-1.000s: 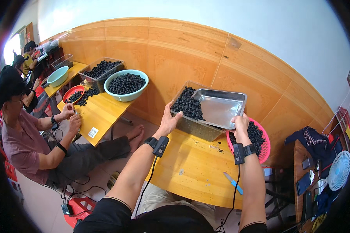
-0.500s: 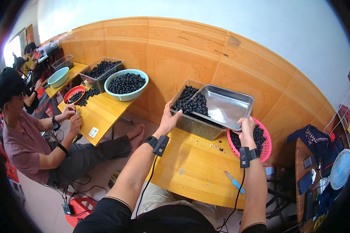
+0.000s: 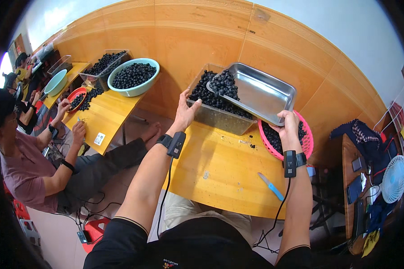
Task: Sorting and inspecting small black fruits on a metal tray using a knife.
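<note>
My right hand (image 3: 288, 124) grips the near right corner of a shallow steel tray (image 3: 267, 96). The tray tilts down to the left over a clear plastic bin (image 3: 222, 117). A small heap of round black fruits (image 3: 224, 85) lies at its low left end; the rest of its bottom is bare. More black fruits (image 3: 202, 92) fill much of the bin beneath. With thumb and fingers, my left hand (image 3: 184, 112) holds the bin's left rim. A pink basket (image 3: 306, 145) of dark fruits stands beside the bin, partly hidden by my right hand and the tray.
A blue-handled knife (image 3: 270, 186) lies on the yellow table (image 3: 211, 175). At left, a person (image 3: 36, 175) sits at another table with a mint bowl (image 3: 134, 92), a clear bin (image 3: 96, 83) and a red dish (image 3: 76, 96). A white fan (image 3: 394, 179) stands right. Cables hang from my wrists.
The heap in the steel tray is smaller, with more of the tray's bottom bare. The tray's far edge is raised a little. My view has shifted slightly.
</note>
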Available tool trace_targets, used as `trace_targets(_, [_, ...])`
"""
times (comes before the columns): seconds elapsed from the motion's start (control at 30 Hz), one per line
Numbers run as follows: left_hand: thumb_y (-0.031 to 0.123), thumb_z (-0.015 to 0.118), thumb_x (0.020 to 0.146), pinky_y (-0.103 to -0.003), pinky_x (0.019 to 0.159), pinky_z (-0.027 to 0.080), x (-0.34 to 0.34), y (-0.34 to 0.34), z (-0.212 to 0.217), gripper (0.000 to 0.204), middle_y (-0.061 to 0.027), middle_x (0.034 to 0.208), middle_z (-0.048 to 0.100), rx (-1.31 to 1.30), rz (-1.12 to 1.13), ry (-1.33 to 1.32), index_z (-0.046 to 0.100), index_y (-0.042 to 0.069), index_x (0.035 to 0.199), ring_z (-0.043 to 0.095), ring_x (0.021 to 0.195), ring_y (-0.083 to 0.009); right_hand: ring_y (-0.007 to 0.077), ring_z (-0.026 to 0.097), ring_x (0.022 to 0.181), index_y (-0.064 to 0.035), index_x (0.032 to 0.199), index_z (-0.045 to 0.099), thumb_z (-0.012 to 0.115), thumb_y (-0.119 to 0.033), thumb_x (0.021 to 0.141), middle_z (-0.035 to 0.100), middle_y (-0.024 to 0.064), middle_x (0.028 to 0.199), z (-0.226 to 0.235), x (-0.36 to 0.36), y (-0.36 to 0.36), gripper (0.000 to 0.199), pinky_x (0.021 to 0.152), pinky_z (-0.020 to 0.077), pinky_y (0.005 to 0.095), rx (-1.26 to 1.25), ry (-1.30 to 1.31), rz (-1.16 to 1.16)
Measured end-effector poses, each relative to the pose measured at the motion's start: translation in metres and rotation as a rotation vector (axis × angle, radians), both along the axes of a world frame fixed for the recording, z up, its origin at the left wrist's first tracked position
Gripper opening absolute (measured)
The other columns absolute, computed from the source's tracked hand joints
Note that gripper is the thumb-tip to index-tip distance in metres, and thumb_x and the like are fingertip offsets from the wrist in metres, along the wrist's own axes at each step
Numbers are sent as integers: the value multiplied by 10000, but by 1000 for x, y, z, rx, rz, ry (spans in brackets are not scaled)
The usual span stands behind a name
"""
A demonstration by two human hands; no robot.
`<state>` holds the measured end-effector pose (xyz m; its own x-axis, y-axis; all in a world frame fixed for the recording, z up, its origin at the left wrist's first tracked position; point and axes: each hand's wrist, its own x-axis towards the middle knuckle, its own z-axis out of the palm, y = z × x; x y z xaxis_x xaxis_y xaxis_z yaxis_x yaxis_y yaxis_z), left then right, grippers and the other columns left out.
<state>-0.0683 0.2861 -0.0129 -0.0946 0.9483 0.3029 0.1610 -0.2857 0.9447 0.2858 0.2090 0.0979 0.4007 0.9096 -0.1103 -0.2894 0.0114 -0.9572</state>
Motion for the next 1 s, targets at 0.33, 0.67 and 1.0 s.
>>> trace_targets(0.33, [318,715,941,-441,1180,291,2,-4,1,743,-226,1529,381,-11,2,15,312,109,1530,339,1444,-303,376,644,1013,-38,1131,596,581,-38,698,614,175,1120,-20,-8,-7,432,807,569,651,13,92,6])
trace_targets(0.67, [315,713,946,-433,1155,322,1,2,-5,698,-218,1522,387,-4,7,11,345,121,1506,358,1427,-301,362,628,1049,-62,1174,602,564,-27,699,617,159,1125,-22,-21,-10,477,833,552,643,-9,105,-24])
trace_targets(1.0, [402,719,934,-420,1144,363,1,4,-1,746,-253,1463,484,45,24,156,372,31,1480,453,1385,-332,397,589,1135,-83,1239,563,596,-68,728,576,172,1241,-31,-25,-18,512,884,520,668,-21,127,-17])
